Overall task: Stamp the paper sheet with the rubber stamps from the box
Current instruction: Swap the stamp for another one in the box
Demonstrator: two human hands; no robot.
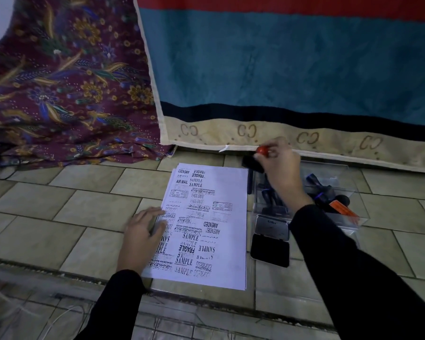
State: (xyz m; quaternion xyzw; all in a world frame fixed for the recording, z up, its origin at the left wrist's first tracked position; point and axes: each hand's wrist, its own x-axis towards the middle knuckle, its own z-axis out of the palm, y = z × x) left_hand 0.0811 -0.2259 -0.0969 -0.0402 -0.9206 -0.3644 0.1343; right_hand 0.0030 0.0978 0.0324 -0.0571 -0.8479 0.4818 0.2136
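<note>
the paper sheet (pixel 227 192) lies on the tiled floor (pixel 59 212), straight ahead of the person and already crowded with dark imprints. it tops a thin stack, to judge from the offset edges. the left hand (pixel 142 231) rests on the sheet's left edge with its fingers (pixel 155 212) straight and close together, likely to keep the sheet from sliding under a press. the right hand (pixel 279 163) is raised over the far end of the clear box (pixel 351 190), which stands just right of the paper. its fingers are curled and pinch one red-knobbed stamp (pixel 262 150), whose black base points toward the sheet. the ink pad (pixel 270 251) sits open between the paper and the box, near the stamping hand, probably so a stamp can be loaded on the way over.

counted: one stamp in hand, one ink pad, one box. several more stamps lie inside the box, an orange one (pixel 342 209) and some blue-handled; the arm hides part of it, so i cannot tell the exact number.
</note>
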